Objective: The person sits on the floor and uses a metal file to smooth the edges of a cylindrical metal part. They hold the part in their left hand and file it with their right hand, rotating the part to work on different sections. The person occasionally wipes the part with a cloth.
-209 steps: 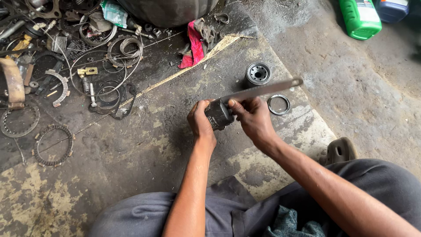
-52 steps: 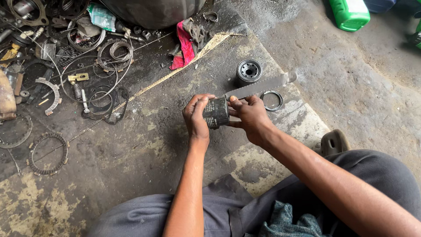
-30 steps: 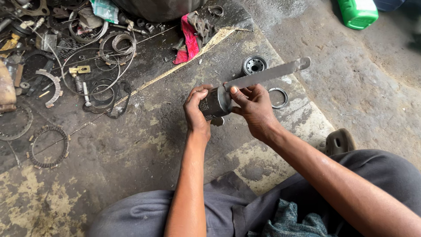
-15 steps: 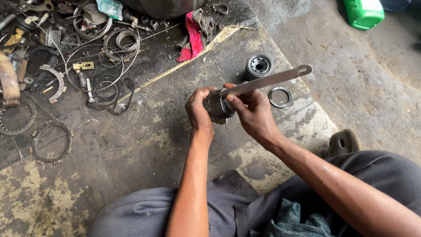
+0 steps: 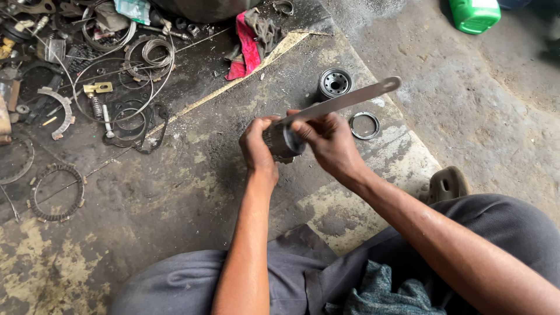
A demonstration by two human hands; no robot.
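Observation:
My left hand (image 5: 257, 150) grips a dark cylindrical oil filter can (image 5: 280, 140) held above the concrete floor. My right hand (image 5: 330, 140) holds a flat metal saw blade (image 5: 344, 100) by its near end, the blade laid across the top of the can and pointing away to the right. The can is mostly hidden between my two hands. Beyond the hands on the floor stand a second round filter part with holes (image 5: 334, 83) and a loose metal ring (image 5: 364, 125).
A pile of wire coils, springs, clutch rings and scrap metal (image 5: 99, 76) covers the floor at the upper left. A red and grey rag (image 5: 251, 41) lies at the top middle. A green plastic jug (image 5: 473, 13) stands top right. A sandal (image 5: 446, 184) sits by my right knee.
Over the last seconds the can was lifted and turned in my left hand, and the blade shifted along its top. The view has drifted slightly.

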